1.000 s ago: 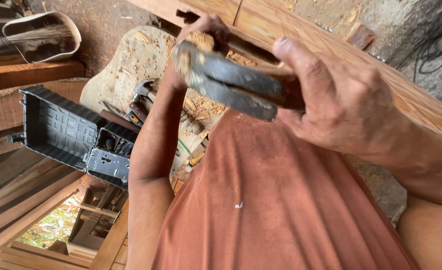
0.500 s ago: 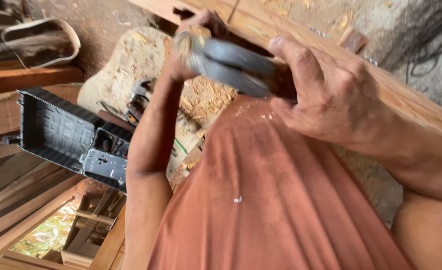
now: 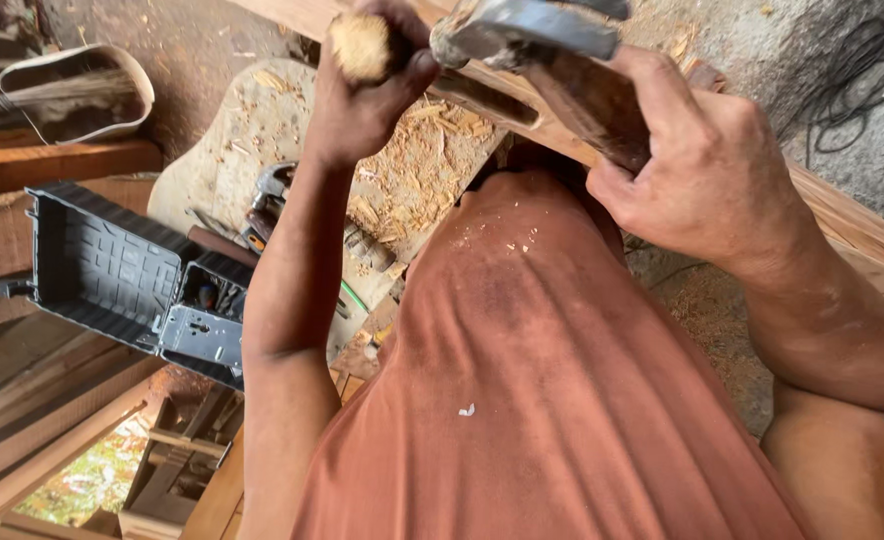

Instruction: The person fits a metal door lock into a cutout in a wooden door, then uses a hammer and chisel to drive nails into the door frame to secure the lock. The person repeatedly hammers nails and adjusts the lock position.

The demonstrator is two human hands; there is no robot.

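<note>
My left hand (image 3: 362, 100) is shut around the round wooden handle of a chisel (image 3: 360, 45); only the handle's butt end shows above my fist. My right hand (image 3: 702, 170) grips a hammer by its dark wooden handle, and the hammer's grey metal head (image 3: 522, 28) sits right beside the chisel's butt at the top edge. Both hands are over a long wooden beam (image 3: 852, 240) with a dark slot (image 3: 482, 100) cut in it. The chisel's blade is hidden. My orange-clad body (image 3: 542, 380) fills the lower middle.
Wood chips (image 3: 412, 170) lie on a pale slab under the beam. An open black plastic tool case (image 3: 102, 260) lies at the left, with loose hand tools (image 3: 262, 200) beside it. A bag (image 3: 72, 90) sits at top left; black cable (image 3: 852, 90) at top right.
Both hands have risen toward the frame's top. The hammer head has swung from in front of my chest to right beside the chisel's butt end.
</note>
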